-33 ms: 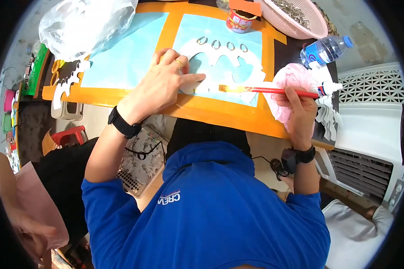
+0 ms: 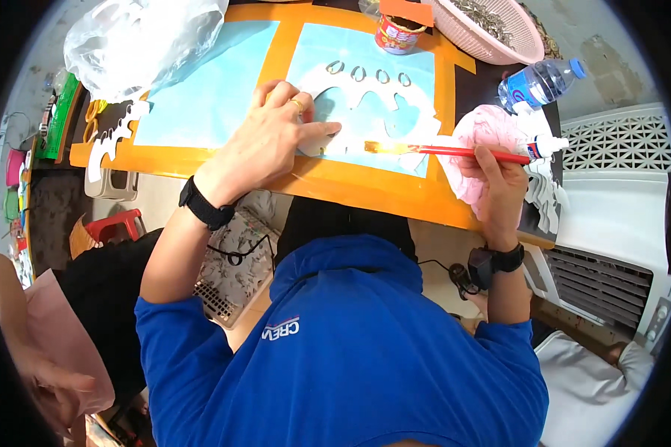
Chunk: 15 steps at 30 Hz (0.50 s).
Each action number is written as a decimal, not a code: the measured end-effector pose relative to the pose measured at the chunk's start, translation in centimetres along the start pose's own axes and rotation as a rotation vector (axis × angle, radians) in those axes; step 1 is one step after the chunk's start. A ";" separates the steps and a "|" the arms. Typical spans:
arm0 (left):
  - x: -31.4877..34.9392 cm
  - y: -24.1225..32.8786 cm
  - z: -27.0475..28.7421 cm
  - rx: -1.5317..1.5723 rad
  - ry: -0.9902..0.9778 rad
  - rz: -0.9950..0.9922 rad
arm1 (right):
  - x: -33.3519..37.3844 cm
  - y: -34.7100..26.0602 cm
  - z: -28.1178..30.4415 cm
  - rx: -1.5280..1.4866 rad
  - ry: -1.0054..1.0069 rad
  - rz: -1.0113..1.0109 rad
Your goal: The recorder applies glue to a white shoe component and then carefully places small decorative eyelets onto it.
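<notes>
My right hand (image 2: pixel 499 182) grips the handle of a red paintbrush (image 2: pixel 462 151), its yellowish bristles pointing left over a white cut-out piece (image 2: pixel 417 112). The cut-out has a wavy, scalloped inner edge and lies on a light-blue sheet (image 2: pixel 350 41). Several small oval rings (image 2: pixel 358 74) sit along its far side. Bent fingers of my left hand (image 2: pixel 276 130) press on the cut-out's left end, with the thumb reaching right toward the bristles. What lies under the left fingers is hidden.
At the back are a red tin (image 2: pixel 397 36) and a pink basket (image 2: pixel 492 30) of small pieces. A water bottle (image 2: pixel 537 83), pink bundle (image 2: pixel 477 127) and white squeeze bottle (image 2: pixel 550 146) lie right. A clear plastic bag (image 2: pixel 142 45) is far left; another person's hand (image 2: pixel 60 384) shows lower left.
</notes>
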<state>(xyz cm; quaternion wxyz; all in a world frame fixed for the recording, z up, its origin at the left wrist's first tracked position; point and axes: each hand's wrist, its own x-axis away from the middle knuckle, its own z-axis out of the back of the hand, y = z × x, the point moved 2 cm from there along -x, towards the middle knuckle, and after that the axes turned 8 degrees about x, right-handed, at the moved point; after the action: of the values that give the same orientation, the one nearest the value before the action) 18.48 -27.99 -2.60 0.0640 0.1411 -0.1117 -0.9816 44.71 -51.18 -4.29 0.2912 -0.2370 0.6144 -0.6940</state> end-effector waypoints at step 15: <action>-2.6 0.7 0.6 -0.064 -0.107 -0.037 | 2.1 -1.4 2.1 0.153 0.047 0.086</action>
<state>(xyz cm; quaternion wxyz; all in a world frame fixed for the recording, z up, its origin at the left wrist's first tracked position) 20.90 -28.17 -1.20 0.0443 0.0885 -0.0811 -0.9918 44.51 -54.00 -2.67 0.3235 -0.1711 0.5758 -0.7311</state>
